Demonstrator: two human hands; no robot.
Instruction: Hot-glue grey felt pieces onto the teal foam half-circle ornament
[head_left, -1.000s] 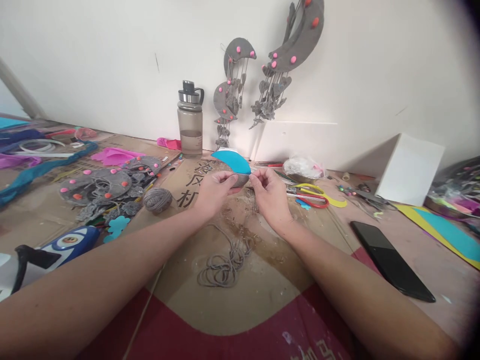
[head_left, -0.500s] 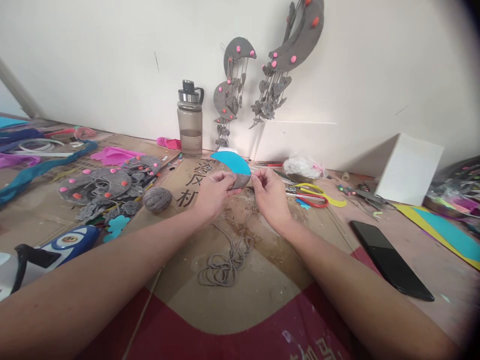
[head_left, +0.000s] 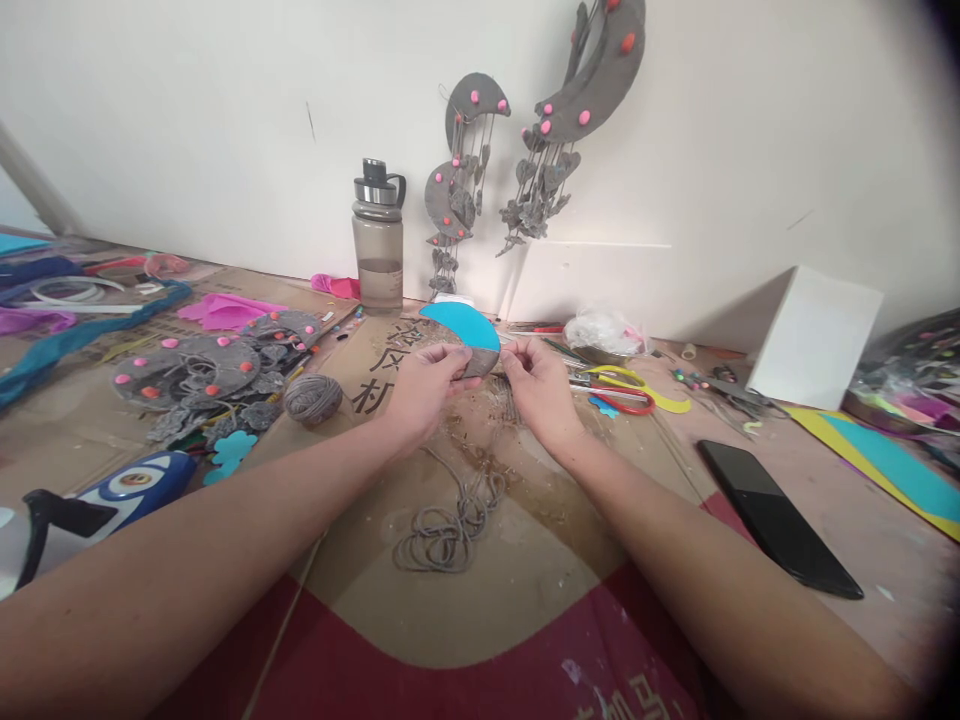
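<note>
My left hand (head_left: 433, 385) pinches a crescent moon cutout (head_left: 461, 325) between thumb and fingers. The cutout's upper part is bare bright blue, while grey yarn covers its lower end. At the crescent's right edge, my right hand (head_left: 536, 385) has thumb and forefinger pressed together on the grey yarn; the strand between the fingertips is barely visible. Loose loops of grey yarn (head_left: 442, 535) lie on the cardboard (head_left: 360, 610) below both hands. A ball of grey yarn (head_left: 313, 398) rests left of my left hand.
A water bottle (head_left: 379, 240) stands by the wall, near hanging grey moon ornaments (head_left: 592, 95). Scissors (head_left: 619, 385) lie right of my hands, with a black phone (head_left: 780, 520) nearer. Leftward are finished grey pieces (head_left: 187, 370), a blue flower cutout (head_left: 231, 455) and a blue-and-white tool (head_left: 142, 480).
The view has shifted very slightly. Both hands keep their grip at the crescent, with hardly any visible movement.
</note>
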